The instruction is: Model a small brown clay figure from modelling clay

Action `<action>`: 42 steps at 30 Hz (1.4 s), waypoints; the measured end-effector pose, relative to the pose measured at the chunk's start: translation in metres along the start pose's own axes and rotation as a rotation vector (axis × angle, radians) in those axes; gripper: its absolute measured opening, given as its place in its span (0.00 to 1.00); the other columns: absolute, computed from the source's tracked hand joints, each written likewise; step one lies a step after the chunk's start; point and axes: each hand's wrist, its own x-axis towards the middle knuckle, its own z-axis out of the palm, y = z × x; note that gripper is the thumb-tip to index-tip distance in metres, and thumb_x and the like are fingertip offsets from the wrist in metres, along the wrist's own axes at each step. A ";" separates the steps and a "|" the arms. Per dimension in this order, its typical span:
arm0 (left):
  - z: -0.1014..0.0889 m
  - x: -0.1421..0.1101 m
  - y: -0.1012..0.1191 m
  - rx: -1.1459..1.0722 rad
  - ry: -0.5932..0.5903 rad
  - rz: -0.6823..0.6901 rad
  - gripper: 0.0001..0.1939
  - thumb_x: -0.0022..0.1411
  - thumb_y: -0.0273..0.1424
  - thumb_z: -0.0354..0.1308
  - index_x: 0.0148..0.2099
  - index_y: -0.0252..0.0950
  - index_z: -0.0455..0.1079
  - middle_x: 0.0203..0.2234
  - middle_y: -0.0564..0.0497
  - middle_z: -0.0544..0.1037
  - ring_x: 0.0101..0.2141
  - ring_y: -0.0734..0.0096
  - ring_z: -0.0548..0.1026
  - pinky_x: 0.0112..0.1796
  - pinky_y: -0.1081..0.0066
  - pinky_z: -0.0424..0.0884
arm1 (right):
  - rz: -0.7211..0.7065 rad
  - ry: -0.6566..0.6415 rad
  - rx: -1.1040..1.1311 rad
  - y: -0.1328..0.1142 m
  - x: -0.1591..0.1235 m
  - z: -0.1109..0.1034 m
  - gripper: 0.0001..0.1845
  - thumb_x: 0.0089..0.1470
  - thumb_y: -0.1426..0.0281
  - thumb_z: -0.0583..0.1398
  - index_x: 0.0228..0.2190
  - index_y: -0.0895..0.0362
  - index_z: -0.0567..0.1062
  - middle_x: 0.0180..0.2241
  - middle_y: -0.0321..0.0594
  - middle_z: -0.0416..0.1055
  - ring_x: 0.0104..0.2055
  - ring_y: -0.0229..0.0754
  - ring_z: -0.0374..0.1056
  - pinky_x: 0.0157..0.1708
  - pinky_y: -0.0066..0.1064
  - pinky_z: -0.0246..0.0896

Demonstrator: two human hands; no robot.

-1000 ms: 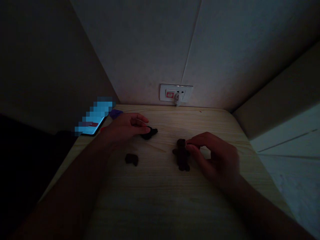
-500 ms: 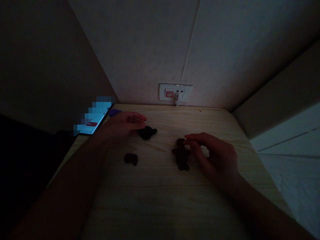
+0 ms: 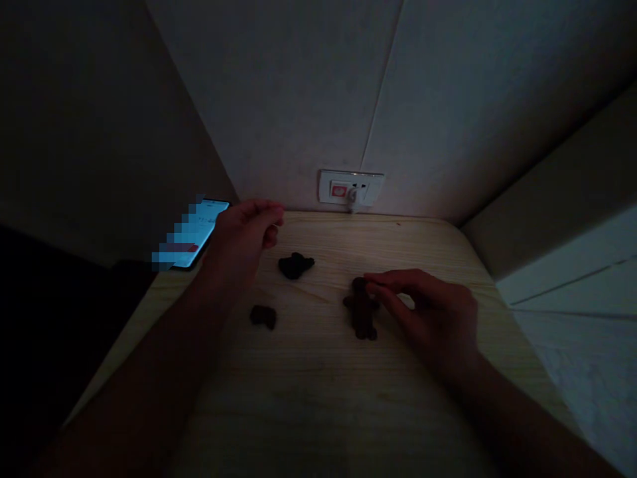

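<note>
Brown figure [image 3: 362, 315]: flat on the tabletop [image 3: 318, 372], head partly hidden.
Right hand [image 3: 438, 309]: thumb and forefinger nearly together at that head; cannot tell how firmly.
Black lump [image 3: 295, 266]: farther left, outline murky.
Left hand [image 3: 241, 232]: curled, fingertips pinched, contents indiscernible.
Phone [image 3: 205, 227]: screen partly pixelated.
Wall socket [image 3: 367, 189]: plug [image 3: 353, 197] blurred.

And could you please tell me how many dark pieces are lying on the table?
3: a figure-shaped piece at the right fingers, a small brown piece left of it, and a black lump farther back between them. Others may be hidden under the arms.
</note>
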 end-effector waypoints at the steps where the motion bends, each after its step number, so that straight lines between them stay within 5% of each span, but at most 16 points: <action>1: 0.005 0.000 0.001 -0.005 0.012 0.019 0.02 0.55 0.24 0.65 0.30 0.34 0.75 0.23 0.55 0.72 0.21 0.81 0.65 0.22 0.77 0.60 | 0.039 0.016 0.050 0.000 -0.001 0.001 0.07 0.60 0.71 0.69 0.41 0.51 0.82 0.41 0.37 0.86 0.36 0.40 0.84 0.34 0.27 0.81; 7: 0.052 -0.003 0.013 -0.079 -0.064 0.219 0.04 0.56 0.25 0.63 0.29 0.36 0.75 0.19 0.57 0.70 0.19 0.79 0.63 0.21 0.75 0.57 | 0.113 0.057 0.139 -0.001 -0.001 0.005 0.02 0.65 0.68 0.65 0.38 0.51 0.81 0.37 0.34 0.86 0.32 0.36 0.81 0.34 0.25 0.77; 13: 0.086 -0.026 0.017 -0.115 -0.328 0.302 0.03 0.58 0.26 0.64 0.31 0.36 0.75 0.22 0.57 0.75 0.23 0.78 0.69 0.26 0.75 0.64 | -0.032 0.082 -0.010 -0.001 0.003 -0.002 0.03 0.62 0.68 0.68 0.35 0.51 0.84 0.32 0.33 0.84 0.31 0.36 0.78 0.32 0.27 0.72; 16: 0.085 -0.030 0.016 -0.104 -0.373 0.284 0.03 0.59 0.25 0.64 0.31 0.36 0.75 0.21 0.57 0.74 0.22 0.78 0.69 0.26 0.75 0.64 | -0.055 0.027 -0.019 -0.003 0.003 -0.002 0.09 0.65 0.70 0.64 0.32 0.53 0.83 0.27 0.32 0.81 0.27 0.34 0.75 0.29 0.26 0.68; 23: 0.099 -0.014 0.034 -0.335 -0.176 0.207 0.06 0.60 0.26 0.61 0.29 0.35 0.73 0.20 0.56 0.73 0.20 0.78 0.65 0.24 0.75 0.58 | 0.027 0.059 -0.006 0.000 0.000 0.005 0.06 0.66 0.68 0.64 0.38 0.51 0.84 0.33 0.34 0.84 0.29 0.35 0.76 0.31 0.27 0.70; 28: 0.118 -0.042 0.046 -0.512 -0.275 -0.080 0.14 0.67 0.35 0.54 0.36 0.33 0.77 0.33 0.46 0.82 0.33 0.69 0.77 0.35 0.71 0.69 | -0.031 0.216 0.019 -0.014 0.024 -0.001 0.09 0.68 0.69 0.61 0.44 0.50 0.83 0.34 0.34 0.83 0.29 0.35 0.74 0.32 0.27 0.71; 31: 0.119 -0.060 0.061 -0.664 -0.356 -0.242 0.20 0.70 0.40 0.50 0.42 0.30 0.77 0.40 0.40 0.83 0.41 0.64 0.78 0.40 0.69 0.70 | -0.161 0.247 -0.030 -0.034 0.047 -0.001 0.10 0.68 0.71 0.60 0.45 0.51 0.82 0.37 0.35 0.83 0.32 0.35 0.74 0.35 0.29 0.72; 34: 0.110 -0.066 0.081 -0.737 -0.379 -0.238 0.24 0.71 0.43 0.48 0.45 0.29 0.77 0.43 0.38 0.82 0.42 0.62 0.78 0.40 0.69 0.70 | -0.253 0.253 -0.041 -0.056 0.070 0.009 0.12 0.69 0.73 0.57 0.45 0.52 0.81 0.40 0.37 0.83 0.35 0.37 0.75 0.39 0.30 0.72; 39: 0.085 -0.054 0.098 -0.699 -0.268 -0.057 0.18 0.68 0.39 0.51 0.43 0.32 0.77 0.41 0.42 0.82 0.42 0.63 0.77 0.43 0.68 0.71 | -0.265 0.291 0.080 -0.085 0.096 0.023 0.08 0.67 0.71 0.61 0.41 0.52 0.83 0.38 0.38 0.82 0.39 0.39 0.76 0.42 0.34 0.73; 42: 0.068 -0.046 0.105 -0.448 -0.274 0.143 0.09 0.63 0.33 0.59 0.38 0.35 0.78 0.36 0.48 0.81 0.39 0.66 0.77 0.41 0.69 0.71 | -0.196 0.325 0.184 -0.095 0.103 0.015 0.03 0.60 0.68 0.68 0.37 0.51 0.85 0.36 0.37 0.83 0.37 0.41 0.78 0.41 0.35 0.75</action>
